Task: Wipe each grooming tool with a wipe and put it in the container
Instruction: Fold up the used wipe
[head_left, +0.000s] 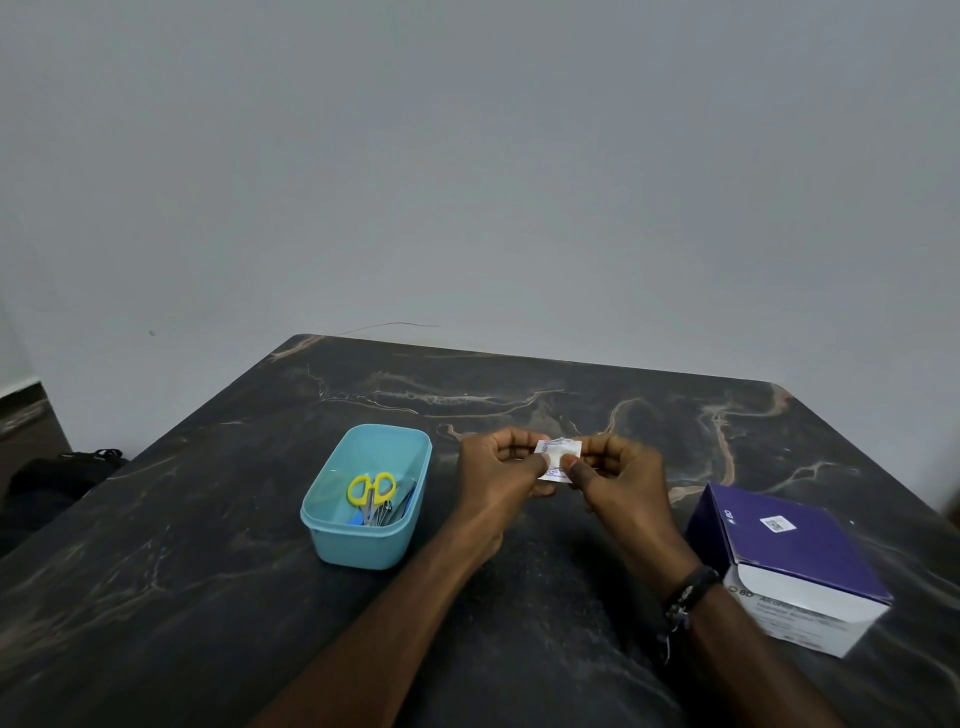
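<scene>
— While the box (795, 561) sits close by on the right, what do the hands hold?
— Left hand (501, 467) and right hand (621, 475) both pinch one wipe packet (557, 457) above the table (208, 597).
— And the tub (366, 496)?
— Left of them, scissors (371, 491) inside.

Item count: one blue container (332, 525), one pair of yellow-handled scissors (372, 491), one wipe packet (557, 457), one purple-and-white box (795, 561).

One head-worn camera is looking forward and down, close over the tabletop (218, 597), facing a wall (467, 156).
</scene>
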